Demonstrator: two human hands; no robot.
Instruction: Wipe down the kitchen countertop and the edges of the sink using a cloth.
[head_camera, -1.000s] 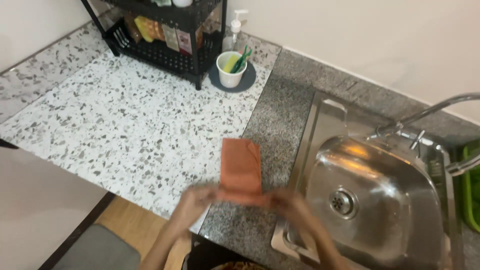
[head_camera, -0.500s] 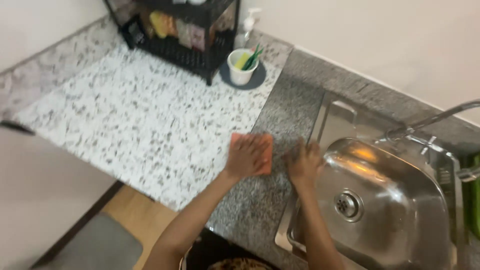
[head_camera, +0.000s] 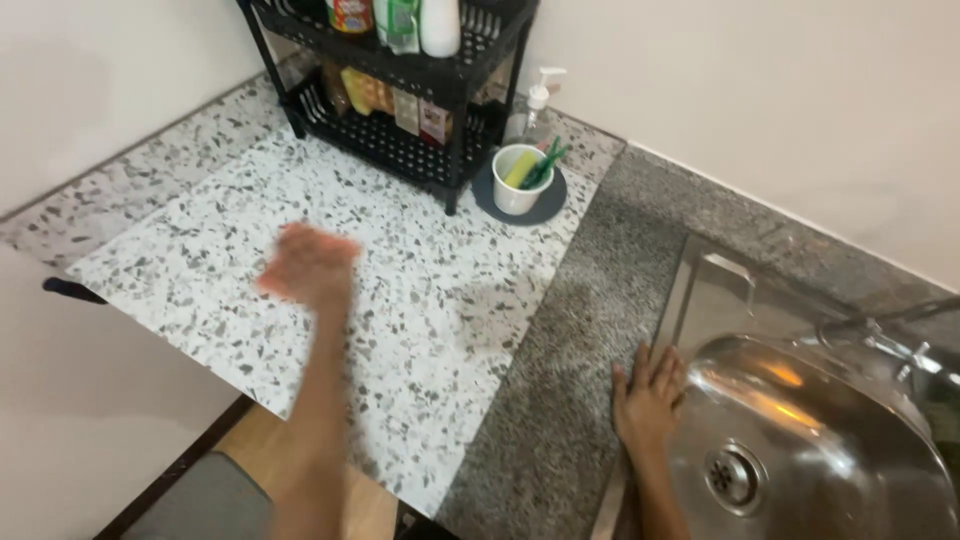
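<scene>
Orange cloth (head_camera: 300, 262) lies under the blurred left hand (head_camera: 308, 268), pressed on the white speckled stone countertop (head_camera: 180, 240); whether the fingers clasp it I cannot tell. The right hand (head_camera: 648, 392) rests flat, fingers spread, holding nothing, on the rim of the round steel sink (head_camera: 800, 440), well apart from the cloth.

Left hand (head_camera: 305, 265) on speckled counter (head_camera: 180, 260)

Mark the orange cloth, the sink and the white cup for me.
orange cloth (head_camera: 305, 262), head view: blurred middle of the cloth under the left hand.
sink (head_camera: 800, 400), head view: bare steel of the basin wall.
white cup (head_camera: 512, 195), head view: its outer side, below the rim.
</scene>
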